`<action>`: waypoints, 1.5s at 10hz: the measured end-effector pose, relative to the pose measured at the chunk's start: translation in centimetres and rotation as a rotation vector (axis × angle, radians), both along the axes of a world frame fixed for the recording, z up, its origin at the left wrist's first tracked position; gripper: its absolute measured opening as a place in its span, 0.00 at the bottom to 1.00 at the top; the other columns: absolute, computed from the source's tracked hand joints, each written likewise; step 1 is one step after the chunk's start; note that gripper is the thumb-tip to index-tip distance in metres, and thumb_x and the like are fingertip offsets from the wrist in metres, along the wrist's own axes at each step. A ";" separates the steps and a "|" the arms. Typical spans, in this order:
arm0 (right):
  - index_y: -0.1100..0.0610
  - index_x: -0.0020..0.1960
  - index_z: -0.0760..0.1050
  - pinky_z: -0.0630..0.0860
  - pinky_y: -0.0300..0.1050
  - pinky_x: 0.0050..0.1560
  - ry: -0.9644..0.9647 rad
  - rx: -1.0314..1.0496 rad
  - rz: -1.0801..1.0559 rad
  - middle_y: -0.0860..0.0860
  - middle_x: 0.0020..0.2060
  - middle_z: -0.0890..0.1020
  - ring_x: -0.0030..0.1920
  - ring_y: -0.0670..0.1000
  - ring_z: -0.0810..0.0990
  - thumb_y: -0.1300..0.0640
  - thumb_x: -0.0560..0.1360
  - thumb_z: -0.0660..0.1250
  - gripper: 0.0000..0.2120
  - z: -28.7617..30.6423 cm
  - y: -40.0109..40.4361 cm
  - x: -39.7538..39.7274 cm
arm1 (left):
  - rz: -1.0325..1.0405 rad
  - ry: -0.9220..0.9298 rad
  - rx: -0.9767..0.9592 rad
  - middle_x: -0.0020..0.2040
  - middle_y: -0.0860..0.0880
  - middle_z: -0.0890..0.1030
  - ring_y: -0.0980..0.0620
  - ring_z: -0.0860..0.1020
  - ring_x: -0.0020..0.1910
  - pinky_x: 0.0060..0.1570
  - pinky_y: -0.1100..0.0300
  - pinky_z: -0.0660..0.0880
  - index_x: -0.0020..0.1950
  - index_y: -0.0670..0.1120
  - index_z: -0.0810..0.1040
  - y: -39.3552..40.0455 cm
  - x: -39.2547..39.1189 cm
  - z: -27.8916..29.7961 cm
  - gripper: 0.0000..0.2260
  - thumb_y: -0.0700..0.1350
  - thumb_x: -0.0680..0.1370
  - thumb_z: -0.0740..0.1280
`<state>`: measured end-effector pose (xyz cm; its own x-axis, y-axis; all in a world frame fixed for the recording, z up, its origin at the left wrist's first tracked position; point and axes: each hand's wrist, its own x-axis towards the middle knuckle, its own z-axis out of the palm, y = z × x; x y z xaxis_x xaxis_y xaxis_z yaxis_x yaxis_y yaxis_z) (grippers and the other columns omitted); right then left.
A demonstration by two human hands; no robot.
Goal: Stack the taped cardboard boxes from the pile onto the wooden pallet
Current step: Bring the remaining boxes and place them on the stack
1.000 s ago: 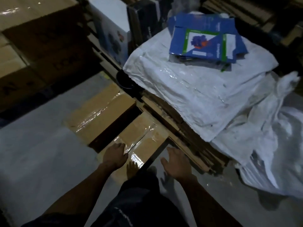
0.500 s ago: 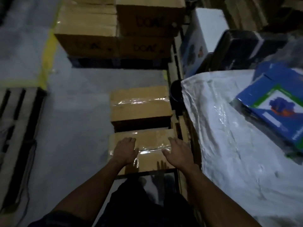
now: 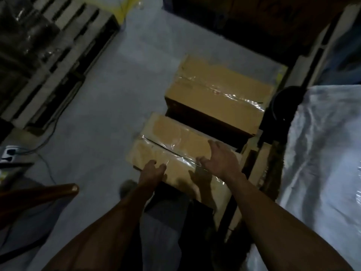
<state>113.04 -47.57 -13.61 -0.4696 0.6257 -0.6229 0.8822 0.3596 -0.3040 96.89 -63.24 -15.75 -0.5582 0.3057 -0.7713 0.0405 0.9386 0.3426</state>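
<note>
In the head view, both bare forearms reach forward and down to a taped cardboard box (image 3: 175, 153) on the grey concrete floor (image 3: 97, 114). The left hand (image 3: 151, 172) rests at the box's near edge, fingers loosely extended on the flat brown top, holding nothing. The right hand (image 3: 219, 159) lies further along the same top, fingers spread wide and flat against the cardboard, just past the strip of clear glossy tape (image 3: 172, 151) that runs along the centre seam and wrinkles where it catches the light. The box is rectangular, matte and smooth, its corners square.

Directly beyond the hands sits a second taped box (image 3: 216, 94), taller, with the same brown card and a crinkled shiny tape band across its lid; its dark side wall faces the first box, and the two stand close together.

Far out to the left of the left hand lies a wooden pallet (image 3: 58, 55), pale slats with dark gaps between them, with crumpled plastic film over part of it. Nearer on that side, a rounded brown wooden handle (image 3: 58, 190) juts in, and a thin cable (image 3: 46, 165) trails over the floor.

To the right of the right hand, a white woven sheet (image 3: 322, 153) drapes in soft folds. More brown cartons (image 3: 254, 12) stand in shadow at the far end.
</note>
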 end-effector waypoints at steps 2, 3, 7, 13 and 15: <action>0.52 0.78 0.56 0.64 0.56 0.71 -0.027 0.080 0.085 0.55 0.76 0.63 0.75 0.58 0.62 0.37 0.76 0.65 0.38 -12.0 2.6 -1.7 | 0.664 -0.111 0.056 0.76 0.40 0.63 0.41 0.65 0.72 0.64 0.52 0.66 0.78 0.38 0.55 -0.6 0.7 -12.4 0.31 0.48 0.81 0.65; 0.51 0.80 0.51 0.60 0.57 0.73 -0.058 0.077 0.082 0.55 0.79 0.58 0.77 0.59 0.58 0.34 0.74 0.66 0.44 -16.9 3.9 -3.1 | 0.972 -0.189 0.149 0.75 0.42 0.63 0.44 0.65 0.73 0.65 0.55 0.66 0.78 0.39 0.56 -1.3 0.2 -17.7 0.31 0.47 0.80 0.67; 0.53 0.77 0.59 0.66 0.60 0.68 -0.086 0.158 0.063 0.59 0.71 0.69 0.69 0.64 0.68 0.30 0.68 0.70 0.47 -27.1 5.7 -4.2 | 1.268 -0.338 0.329 0.66 0.40 0.77 0.46 0.78 0.53 0.52 0.53 0.77 0.71 0.39 0.72 -2.9 0.8 -28.0 0.21 0.45 0.79 0.66; 0.58 0.72 0.62 0.68 0.59 0.65 0.052 0.156 -0.099 0.58 0.70 0.68 0.70 0.62 0.66 0.36 0.74 0.66 0.36 -23.4 0.4 -17.2 | 0.854 0.188 0.303 0.60 0.47 0.77 0.48 0.78 0.49 0.43 0.56 0.78 0.73 0.41 0.66 -2.7 -17.7 -24.3 0.34 0.42 0.69 0.74; 0.59 0.75 0.59 0.70 0.57 0.65 0.137 0.009 -0.208 0.58 0.71 0.67 0.69 0.62 0.67 0.46 0.77 0.66 0.33 -26.4 -4.8 -19.9 | 0.405 0.278 0.298 0.68 0.43 0.73 0.44 0.73 0.64 0.62 0.53 0.72 0.74 0.43 0.62 -5.8 -22.1 -25.0 0.34 0.42 0.73 0.74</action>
<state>93.14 -52.34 -39.98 -0.4095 0.7230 -0.5565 0.8884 0.1773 -0.4234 74.79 -69.01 -40.78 -0.8454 0.2072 -0.4923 -0.1756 0.7626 0.6226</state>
